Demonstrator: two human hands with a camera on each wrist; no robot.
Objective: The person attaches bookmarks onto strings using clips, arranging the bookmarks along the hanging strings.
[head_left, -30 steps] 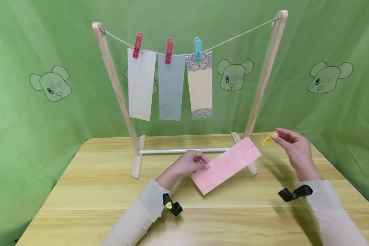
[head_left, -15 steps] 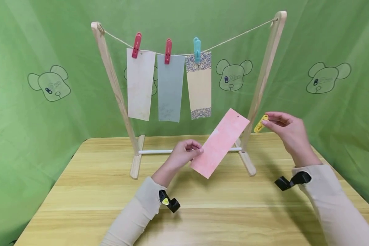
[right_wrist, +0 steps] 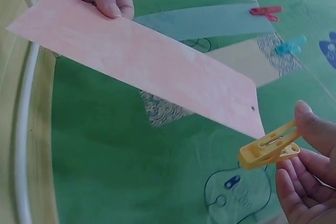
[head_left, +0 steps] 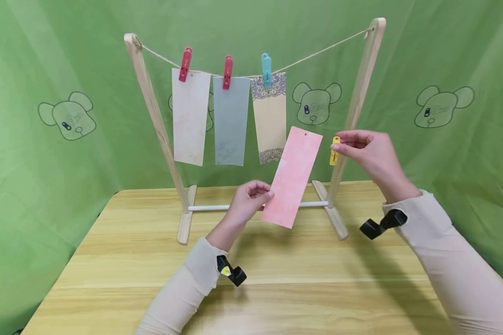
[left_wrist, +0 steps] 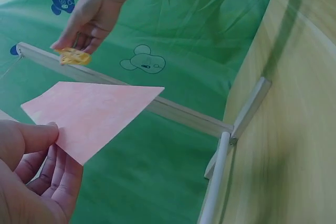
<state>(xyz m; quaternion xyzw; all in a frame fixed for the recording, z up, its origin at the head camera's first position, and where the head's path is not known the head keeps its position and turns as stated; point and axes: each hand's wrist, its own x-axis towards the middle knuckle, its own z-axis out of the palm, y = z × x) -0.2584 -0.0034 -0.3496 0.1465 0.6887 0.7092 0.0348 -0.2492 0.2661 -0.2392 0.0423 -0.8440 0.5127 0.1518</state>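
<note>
My left hand [head_left: 248,204] pinches a pink paper card [head_left: 292,179] by the lower part of its left edge. The card stands nearly upright, leaning a little right, with a small hole near its top. My right hand [head_left: 370,153] holds a yellow clothespin [head_left: 334,151] between thumb and fingers, to the right of the card's upper corner. In the right wrist view the yellow clothespin [right_wrist: 268,148] overlaps the card's holed end. Behind, a cord [head_left: 327,50] bears a white card [head_left: 190,118], a grey-blue card [head_left: 231,123] and a patterned cream card [head_left: 272,118].
Two red clothespins [head_left: 227,72] and a light blue clothespin [head_left: 266,70] grip the hanging cards. The wooden frame's right post [head_left: 360,88] rises behind my right hand. A white bar [head_left: 209,207] joins its feet above the wooden table [head_left: 302,298]. Green cloth surrounds everything.
My left hand has raised the pink card and turned it from slanted to nearly upright. My right hand has moved up and left with the yellow clothespin, which now points downward.
</note>
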